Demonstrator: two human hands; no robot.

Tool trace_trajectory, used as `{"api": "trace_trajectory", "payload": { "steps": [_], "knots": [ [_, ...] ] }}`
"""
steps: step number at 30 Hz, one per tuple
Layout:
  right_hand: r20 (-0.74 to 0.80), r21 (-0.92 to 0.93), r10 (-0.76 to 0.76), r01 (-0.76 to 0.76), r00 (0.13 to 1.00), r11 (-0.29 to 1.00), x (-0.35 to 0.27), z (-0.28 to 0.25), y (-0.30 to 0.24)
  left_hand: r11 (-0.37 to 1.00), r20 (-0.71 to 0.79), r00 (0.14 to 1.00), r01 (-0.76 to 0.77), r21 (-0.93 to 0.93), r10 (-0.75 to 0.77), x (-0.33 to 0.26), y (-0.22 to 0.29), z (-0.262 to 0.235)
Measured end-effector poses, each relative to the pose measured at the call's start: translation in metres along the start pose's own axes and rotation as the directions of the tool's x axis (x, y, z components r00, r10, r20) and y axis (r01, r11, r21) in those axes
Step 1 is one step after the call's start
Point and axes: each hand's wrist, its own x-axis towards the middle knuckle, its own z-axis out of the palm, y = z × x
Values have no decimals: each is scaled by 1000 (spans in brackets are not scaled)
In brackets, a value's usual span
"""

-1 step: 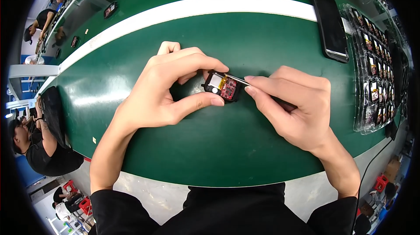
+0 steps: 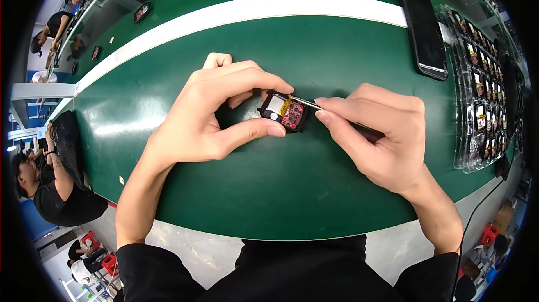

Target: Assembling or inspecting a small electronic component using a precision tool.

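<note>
Between the thumb and fingers of my left hand point(image 2: 216, 111) is a small black device housing point(image 2: 304, 117), open on top. Inside it show a red circuit board point(image 2: 293, 115), a silver-white block point(image 2: 276, 103) and yellow tape between them. My right hand point(image 2: 387, 133) pinches slim metal tweezers point(image 2: 307, 103) between thumb and forefinger. Their tip reaches the housing's upper edge, by the yellow tape and near my left fingertips. Whether the tip grips anything is too small to tell.
A black phone point(image 2: 422, 32) lies at the far right across a white strip point(image 2: 252, 7). Beside it, clear plastic trays point(image 2: 461, 133) hold several similar devices. A few more devices point(image 2: 142, 12) lie beyond the strip at left. A person point(image 2: 62, 184) sits left of the green table point(image 2: 269, 201).
The device has tilted very slightly in my left hand, and my left thumb has shifted a little with it. The tweezers stay at its upper edge.
</note>
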Motion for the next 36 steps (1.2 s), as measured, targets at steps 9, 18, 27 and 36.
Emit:
{"api": "trace_trajectory", "payload": {
  "steps": [9,18,27,36],
  "knots": [
    [73,116,127,-135,989,984,2,-5,-2,1000,29,999,-26,-9,26,1,1,-2],
    [85,123,125,-135,988,983,3,-3,0,998,18,998,-54,27,53,2,7,-1],
    [78,101,133,-140,988,985,3,-4,-3,992,41,994,-100,72,97,2,6,-1],
    [66,121,106,-114,992,986,1,-1,2,997,45,997,-63,51,60,4,5,-1]
  ]
}}
